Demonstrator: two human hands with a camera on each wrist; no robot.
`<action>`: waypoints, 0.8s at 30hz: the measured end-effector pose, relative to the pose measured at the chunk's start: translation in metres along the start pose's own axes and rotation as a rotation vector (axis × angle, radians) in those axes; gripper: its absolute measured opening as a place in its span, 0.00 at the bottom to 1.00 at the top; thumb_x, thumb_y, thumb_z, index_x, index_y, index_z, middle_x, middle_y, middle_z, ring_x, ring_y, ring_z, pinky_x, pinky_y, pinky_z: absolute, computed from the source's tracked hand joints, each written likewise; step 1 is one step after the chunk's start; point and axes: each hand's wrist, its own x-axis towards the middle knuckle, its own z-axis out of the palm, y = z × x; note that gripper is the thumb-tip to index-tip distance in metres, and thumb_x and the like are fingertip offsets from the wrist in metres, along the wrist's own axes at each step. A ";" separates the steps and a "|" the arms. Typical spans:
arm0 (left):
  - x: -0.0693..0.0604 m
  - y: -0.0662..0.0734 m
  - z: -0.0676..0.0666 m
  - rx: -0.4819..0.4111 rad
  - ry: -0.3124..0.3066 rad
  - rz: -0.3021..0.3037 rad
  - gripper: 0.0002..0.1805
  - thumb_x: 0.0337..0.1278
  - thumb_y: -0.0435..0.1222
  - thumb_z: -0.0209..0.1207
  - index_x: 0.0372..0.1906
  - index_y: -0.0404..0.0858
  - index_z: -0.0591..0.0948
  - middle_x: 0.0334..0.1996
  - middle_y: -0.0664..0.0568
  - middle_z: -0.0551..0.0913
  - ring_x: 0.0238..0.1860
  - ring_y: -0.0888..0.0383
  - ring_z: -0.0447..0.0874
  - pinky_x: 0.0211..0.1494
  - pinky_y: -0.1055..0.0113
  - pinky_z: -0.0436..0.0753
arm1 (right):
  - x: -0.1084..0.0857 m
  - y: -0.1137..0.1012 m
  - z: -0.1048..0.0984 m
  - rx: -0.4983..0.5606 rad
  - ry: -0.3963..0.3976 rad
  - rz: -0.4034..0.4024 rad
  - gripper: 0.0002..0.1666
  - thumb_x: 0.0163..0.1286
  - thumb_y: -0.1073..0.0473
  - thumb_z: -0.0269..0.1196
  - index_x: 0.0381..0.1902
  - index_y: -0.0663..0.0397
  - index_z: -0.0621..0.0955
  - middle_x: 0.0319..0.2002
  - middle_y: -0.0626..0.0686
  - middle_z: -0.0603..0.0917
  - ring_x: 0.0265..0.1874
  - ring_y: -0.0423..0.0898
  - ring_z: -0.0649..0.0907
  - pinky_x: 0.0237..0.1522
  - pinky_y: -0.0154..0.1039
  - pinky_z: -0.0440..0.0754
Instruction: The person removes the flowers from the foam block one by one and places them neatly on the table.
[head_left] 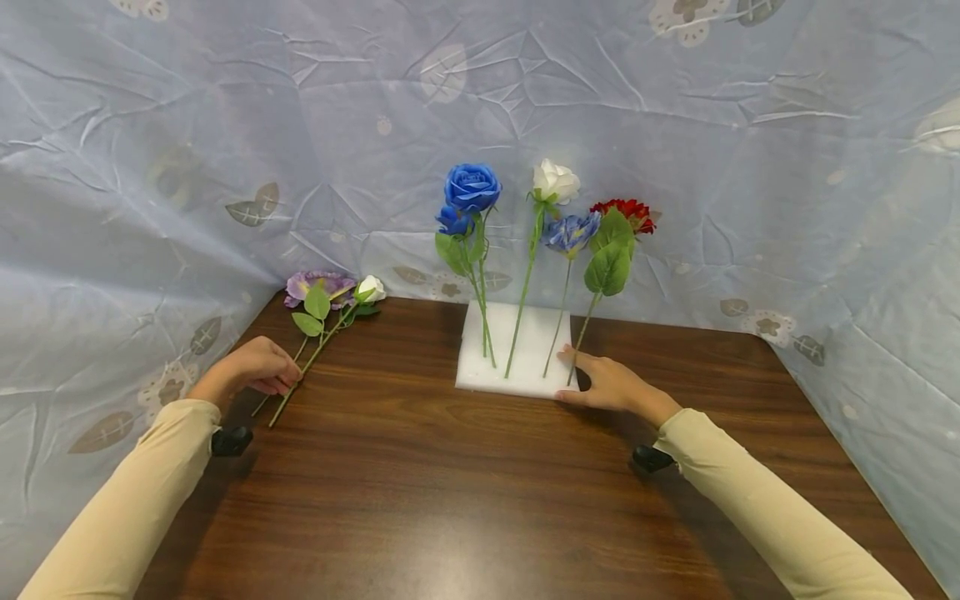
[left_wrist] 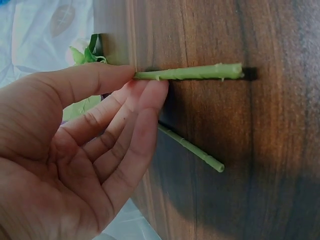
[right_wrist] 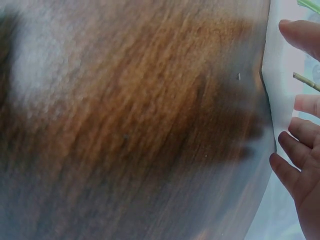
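Observation:
At the table's left, my left hand [head_left: 257,367] pinches the green stem [left_wrist: 200,72] of a white rose [head_left: 371,289] between thumb and fingertips. Beside it lies a purple flower [head_left: 321,288]; its thinner stem [left_wrist: 192,148] passes below the fingers in the left wrist view. A white foam block [head_left: 477,377] holds several upright flowers: blue roses [head_left: 472,187], a white rose [head_left: 556,182], a blue-violet flower [head_left: 572,233] and a red flower [head_left: 628,213]. My right hand [head_left: 611,386] rests at the block's right edge, fingers spread around the red flower's stem [head_left: 581,350] area.
The brown wooden table [head_left: 442,492] stretches in front of the block and between the arms. A pale blue patterned cloth [head_left: 360,167] hangs behind the table and along both sides.

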 end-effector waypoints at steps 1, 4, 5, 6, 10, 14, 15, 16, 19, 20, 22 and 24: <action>0.000 0.000 0.000 0.001 0.001 0.000 0.16 0.62 0.30 0.60 0.47 0.19 0.84 0.26 0.52 0.88 0.29 0.59 0.89 0.37 0.63 0.89 | 0.000 0.000 0.000 -0.001 0.000 -0.001 0.53 0.67 0.34 0.66 0.77 0.61 0.65 0.74 0.66 0.67 0.65 0.67 0.77 0.65 0.61 0.77; 0.001 0.000 0.000 0.005 0.002 0.003 0.16 0.61 0.30 0.60 0.46 0.19 0.84 0.26 0.53 0.88 0.29 0.60 0.89 0.37 0.64 0.89 | 0.000 0.001 0.001 -0.003 -0.003 -0.001 0.53 0.67 0.33 0.65 0.77 0.61 0.65 0.75 0.66 0.67 0.66 0.67 0.77 0.65 0.62 0.77; 0.002 -0.001 0.000 0.004 0.001 0.004 0.15 0.60 0.30 0.60 0.45 0.20 0.84 0.26 0.53 0.88 0.29 0.60 0.89 0.37 0.64 0.89 | 0.000 0.001 0.001 -0.004 -0.004 0.000 0.53 0.67 0.33 0.65 0.77 0.61 0.65 0.75 0.66 0.66 0.66 0.67 0.76 0.66 0.62 0.77; 0.002 -0.001 0.001 0.006 0.000 0.005 0.15 0.60 0.30 0.60 0.45 0.20 0.84 0.26 0.53 0.88 0.29 0.60 0.88 0.37 0.64 0.89 | 0.000 0.001 0.001 -0.003 -0.007 0.001 0.53 0.67 0.33 0.65 0.77 0.61 0.65 0.75 0.66 0.66 0.67 0.67 0.76 0.66 0.62 0.76; 0.003 -0.002 0.001 0.005 -0.005 0.005 0.15 0.61 0.30 0.60 0.45 0.20 0.84 0.26 0.54 0.88 0.28 0.61 0.88 0.36 0.64 0.88 | 0.000 0.000 0.000 0.006 -0.013 0.001 0.53 0.67 0.34 0.65 0.77 0.62 0.65 0.75 0.66 0.66 0.67 0.67 0.75 0.66 0.62 0.76; 0.003 -0.003 0.000 0.004 -0.005 0.005 0.15 0.61 0.30 0.60 0.45 0.21 0.84 0.26 0.55 0.88 0.28 0.61 0.87 0.36 0.64 0.88 | 0.000 -0.001 0.000 0.011 -0.016 0.001 0.53 0.68 0.34 0.65 0.77 0.62 0.65 0.75 0.66 0.66 0.67 0.67 0.75 0.66 0.62 0.76; 0.003 -0.003 0.000 0.001 -0.004 0.004 0.14 0.61 0.30 0.60 0.45 0.21 0.84 0.26 0.55 0.88 0.28 0.61 0.87 0.36 0.64 0.88 | 0.000 -0.001 -0.001 0.011 -0.016 0.002 0.53 0.68 0.33 0.65 0.77 0.62 0.64 0.75 0.66 0.66 0.67 0.67 0.75 0.67 0.62 0.76; 0.003 -0.003 0.000 -0.001 -0.004 0.003 0.14 0.61 0.30 0.60 0.45 0.21 0.84 0.26 0.55 0.88 0.28 0.61 0.87 0.37 0.64 0.88 | 0.000 -0.001 -0.001 0.012 -0.016 0.004 0.53 0.68 0.33 0.65 0.77 0.62 0.64 0.75 0.66 0.66 0.67 0.67 0.75 0.67 0.62 0.76; 0.003 -0.002 0.000 -0.008 0.003 0.000 0.14 0.60 0.29 0.60 0.45 0.20 0.84 0.27 0.55 0.88 0.29 0.61 0.87 0.37 0.64 0.88 | 0.000 0.000 -0.001 0.011 -0.011 0.004 0.53 0.67 0.34 0.65 0.77 0.62 0.64 0.74 0.66 0.67 0.67 0.67 0.76 0.66 0.61 0.76; 0.003 -0.002 0.000 -0.010 0.005 0.003 0.15 0.60 0.29 0.60 0.45 0.20 0.84 0.27 0.54 0.88 0.29 0.61 0.87 0.37 0.64 0.88 | 0.000 0.000 0.000 0.010 -0.008 0.002 0.53 0.67 0.34 0.65 0.77 0.62 0.64 0.74 0.66 0.67 0.67 0.67 0.76 0.66 0.62 0.76; 0.003 -0.001 0.000 -0.019 0.015 0.003 0.15 0.60 0.29 0.60 0.46 0.20 0.84 0.27 0.54 0.88 0.29 0.61 0.87 0.37 0.63 0.88 | 0.001 0.001 0.001 0.005 -0.003 -0.004 0.53 0.67 0.34 0.65 0.77 0.62 0.65 0.74 0.67 0.67 0.66 0.67 0.77 0.66 0.61 0.76; 0.004 -0.001 0.000 -0.024 0.029 0.008 0.16 0.60 0.29 0.60 0.47 0.19 0.83 0.28 0.54 0.88 0.29 0.61 0.87 0.37 0.63 0.88 | 0.001 0.002 0.001 0.003 -0.001 -0.007 0.53 0.67 0.34 0.66 0.77 0.62 0.65 0.74 0.67 0.68 0.66 0.66 0.77 0.66 0.61 0.77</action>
